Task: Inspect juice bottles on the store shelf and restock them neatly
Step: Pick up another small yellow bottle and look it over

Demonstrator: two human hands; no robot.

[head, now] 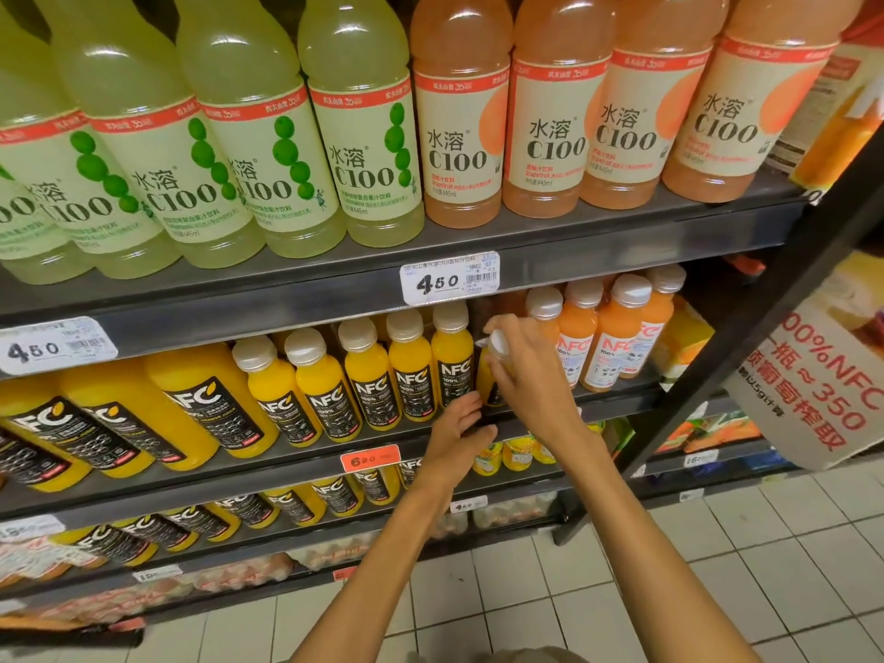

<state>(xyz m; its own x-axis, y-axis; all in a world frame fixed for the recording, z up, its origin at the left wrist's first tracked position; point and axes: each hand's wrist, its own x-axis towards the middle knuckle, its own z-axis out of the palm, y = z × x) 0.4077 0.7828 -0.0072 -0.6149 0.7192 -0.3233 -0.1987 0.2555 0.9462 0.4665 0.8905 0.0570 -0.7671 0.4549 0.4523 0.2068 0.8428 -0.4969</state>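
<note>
Glossy clear-plastic lime C100 bottles (368, 136) and grapefruit C100 bottles (461, 117) are catching ceiling glare above their matt paper-look labels. The shelf edge (598, 251) is showing dark, smooth painted metal with a dull sheen, carrying a shiny paper price tag (449, 278). Below, smooth plastic NFC orange juice bottles (411, 366) are wearing matt off-white caps and glossy black labels. The floor tiles (717, 567) are gleaming pale and glazed, with dark grout lines.

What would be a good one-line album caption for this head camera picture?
Right hand grips a small NFC orange juice bottle at the middle shelf; left hand steadies its base.
</note>
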